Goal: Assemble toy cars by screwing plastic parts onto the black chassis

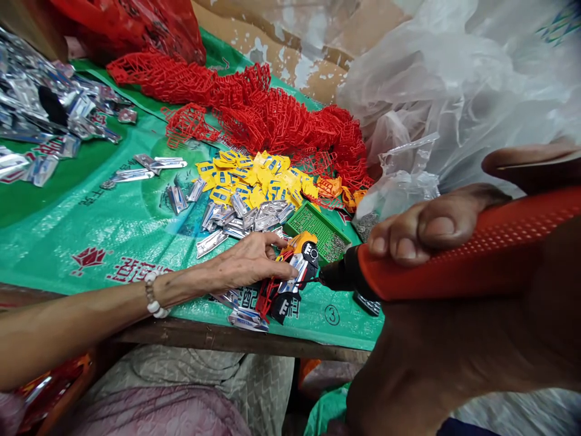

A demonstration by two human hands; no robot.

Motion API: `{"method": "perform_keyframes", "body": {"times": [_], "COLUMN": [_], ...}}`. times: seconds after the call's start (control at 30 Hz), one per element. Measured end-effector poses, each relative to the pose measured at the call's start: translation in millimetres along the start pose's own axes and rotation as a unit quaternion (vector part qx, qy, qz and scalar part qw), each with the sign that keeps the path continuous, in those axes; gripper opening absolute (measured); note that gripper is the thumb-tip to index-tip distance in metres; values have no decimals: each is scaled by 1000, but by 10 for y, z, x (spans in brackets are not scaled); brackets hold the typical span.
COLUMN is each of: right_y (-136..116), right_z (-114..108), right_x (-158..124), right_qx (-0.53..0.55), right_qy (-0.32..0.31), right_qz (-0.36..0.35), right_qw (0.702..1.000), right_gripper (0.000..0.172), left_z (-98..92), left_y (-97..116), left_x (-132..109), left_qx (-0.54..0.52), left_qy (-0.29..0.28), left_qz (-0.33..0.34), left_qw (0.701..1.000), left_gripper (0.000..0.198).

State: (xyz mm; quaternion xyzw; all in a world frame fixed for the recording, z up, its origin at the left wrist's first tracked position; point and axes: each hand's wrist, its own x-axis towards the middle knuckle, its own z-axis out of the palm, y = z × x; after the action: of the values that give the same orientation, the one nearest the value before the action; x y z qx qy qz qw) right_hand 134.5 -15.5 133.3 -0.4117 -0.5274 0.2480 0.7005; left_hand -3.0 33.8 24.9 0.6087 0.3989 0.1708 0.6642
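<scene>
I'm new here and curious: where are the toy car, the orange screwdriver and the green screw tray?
toy car (303, 245), head view, on its yellow roof.
orange screwdriver (476, 257), head view, on the dotted grip.
green screw tray (311, 223), head view, on its bare mesh floor.

A wooden table (218, 339) carries a green woven sheet (113, 236); on it lie red plastic frames (267, 115) behind, yellow pieces (254, 178), silver pieces (236, 215), a green tray (318, 233), perhaps holding screws; a toy car (295, 266) near the front.

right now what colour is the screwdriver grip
Orange-red screwdriver grip, dotted texture; head view.
</scene>
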Motion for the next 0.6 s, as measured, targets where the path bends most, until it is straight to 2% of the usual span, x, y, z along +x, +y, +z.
{"method": "perform_keyframes", "body": {"times": [0.17, 0.27, 0.37, 0.47, 0.53, 0.6], "right_y": [1, 13, 31, 35, 25, 9], "right_z": [17, -6, -52, -78, -59, -13], "right_x": [-2, -14, -21, -6, 27, 70], "right_qx": [-3, -1, -28, -22, -25, -85], "right_qy": [13, -3, -45, -71, -71, -90], "right_qz": [-6, -10, -22, 5, 30, 23], "right_qw": [1000, 1000, 998, 997, 997, 992], "right_gripper": [42, 44, 42, 32, 32, 37], "left_z": [1, -2, -3, 3, 10, 17], "left_y": [-13, 7, 27, 27, 19, 10], "left_x": [2, -3, -4, 4, 10, 13], "left_qx": [14, 16, 14, 20, 20, 16], "left_qy": [1, 2, 2, 9, 19, 22], "left_qz": [5, 3, -8, -10, -10, -13], "left_qw": [1000, 1000, 1000, 1000, 1000, 1000], "left_gripper": [59, 60, 61, 60, 60, 62]}}
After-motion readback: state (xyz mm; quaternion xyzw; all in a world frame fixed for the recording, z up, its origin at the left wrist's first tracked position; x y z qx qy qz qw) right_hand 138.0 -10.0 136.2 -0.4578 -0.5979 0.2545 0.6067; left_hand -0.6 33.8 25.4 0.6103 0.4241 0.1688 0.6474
